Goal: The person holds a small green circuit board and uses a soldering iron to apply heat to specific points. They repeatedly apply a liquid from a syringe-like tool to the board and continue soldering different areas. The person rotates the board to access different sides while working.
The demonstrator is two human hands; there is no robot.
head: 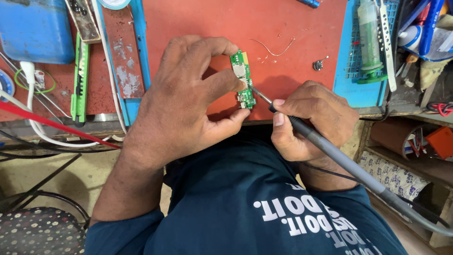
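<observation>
Right hand [309, 118] clamped on grey soldering iron [330, 148], tip touching small green circuit board [243, 79]; left hand [188, 101] pinching board, on red mat [283, 28]

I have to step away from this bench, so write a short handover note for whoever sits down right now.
Left hand: pinches the small green circuit board by its edges over the red mat.
Right hand: grips the grey soldering iron like a pen, tip at the board's lower part.
Nearby: a bent wire scrap on the mat, a syringe on the blue tray.
Done or left: joints too small to judge; check them.
</observation>
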